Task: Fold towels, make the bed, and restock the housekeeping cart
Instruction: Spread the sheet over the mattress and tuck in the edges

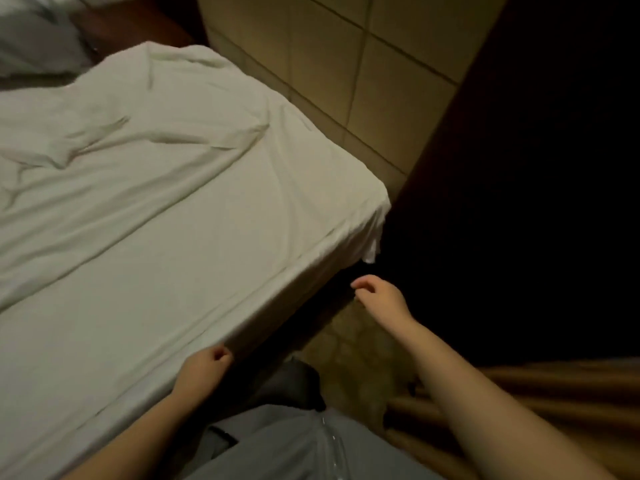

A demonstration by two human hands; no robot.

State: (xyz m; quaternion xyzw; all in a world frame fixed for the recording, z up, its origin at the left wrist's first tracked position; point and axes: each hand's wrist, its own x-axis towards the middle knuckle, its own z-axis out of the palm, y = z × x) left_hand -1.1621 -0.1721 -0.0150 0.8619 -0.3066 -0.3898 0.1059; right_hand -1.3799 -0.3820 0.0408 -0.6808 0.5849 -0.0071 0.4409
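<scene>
A white bed sheet (pixel 166 216) covers the mattress, creased toward the upper left and smoother near me. Its loose corner (pixel 372 247) hangs off the bed's near right corner. My left hand (pixel 204 370) is at the bed's near edge, fingers curled where the sheet's edge folds over the side, and it seems to grip that edge. My right hand (pixel 379 299) hovers just below and in front of the hanging corner. Its fingers are loosely curled, hold nothing and do not touch the sheet.
A grey pillow or bedding (pixel 38 39) lies at the top left. Beige tiled floor (pixel 363 71) runs along the bed's far side. A dark wooden panel (pixel 536 168) fills the right. Brown curtain folds (pixel 554 393) hang at the lower right.
</scene>
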